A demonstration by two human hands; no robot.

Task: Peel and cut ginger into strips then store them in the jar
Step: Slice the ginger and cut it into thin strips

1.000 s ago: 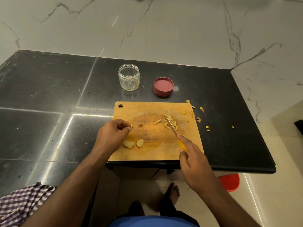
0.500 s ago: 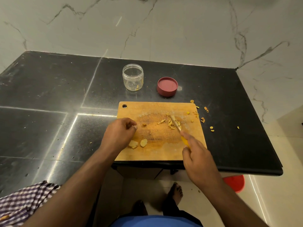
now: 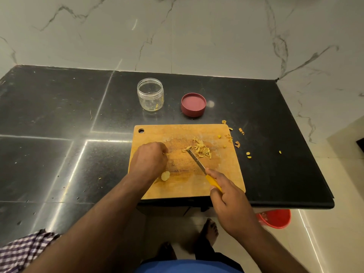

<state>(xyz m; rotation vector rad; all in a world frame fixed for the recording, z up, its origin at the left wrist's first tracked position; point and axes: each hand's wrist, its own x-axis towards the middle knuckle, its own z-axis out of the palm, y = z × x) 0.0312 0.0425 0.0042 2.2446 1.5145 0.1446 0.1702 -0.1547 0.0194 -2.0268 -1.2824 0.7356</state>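
Note:
A wooden cutting board (image 3: 228, 174) lies at the front edge of the black counter. My left hand (image 3: 149, 160) rests on the board's left part, fingers curled down, pinching a small ginger bit that is mostly hidden. A peeled ginger slice (image 3: 165, 175) lies just under that wrist. My right hand (image 3: 230, 203) grips a yellow-handled knife (image 3: 197, 162), whose blade tip touches a pile of ginger strips (image 3: 201, 149) in the board's middle. The open clear jar (image 3: 150, 94) stands behind the board with a few strips inside, its red lid (image 3: 193, 104) beside it.
Ginger peel scraps (image 3: 237, 143) lie scattered off the board's right edge. A red bucket (image 3: 275, 218) stands on the floor under the counter's right end. A chequered cloth (image 3: 23, 249) lies at the lower left. A marble wall backs the counter.
The knife blade has swept the strips into a tighter pile and now lies left of it. My left hand shifted slightly down, covering one of the two ginger slices.

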